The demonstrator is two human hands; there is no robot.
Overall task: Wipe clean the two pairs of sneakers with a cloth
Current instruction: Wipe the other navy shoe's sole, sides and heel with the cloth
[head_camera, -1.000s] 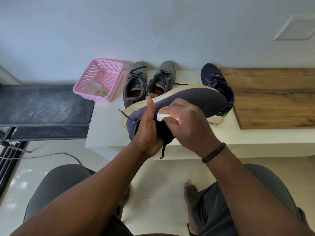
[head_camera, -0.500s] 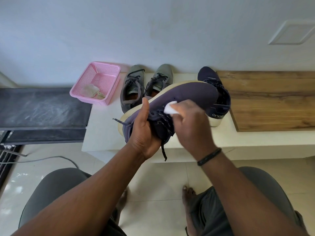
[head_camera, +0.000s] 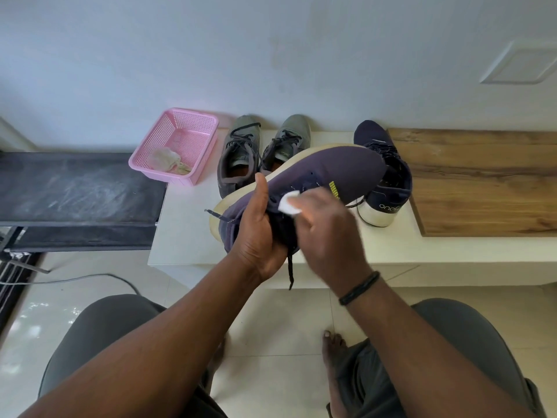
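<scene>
**First navy sneaker under the cloth**

Head view: the left hand [head_camera: 259, 236] clamps the navy sneaker [head_camera: 316, 176] above the white bench [head_camera: 187, 230]; the right hand [head_camera: 325, 227] pinches the white cloth [head_camera: 288, 203] against its side. Its mate [head_camera: 382, 173] and the grey pair [head_camera: 262, 149], on the bench, probably wait.

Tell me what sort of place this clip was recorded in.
Most likely a room in a home, though which room is unclear: glossy tiled floor, a low white ledge against a plain wall holding sneakers, and a pink basket beside them.
</scene>
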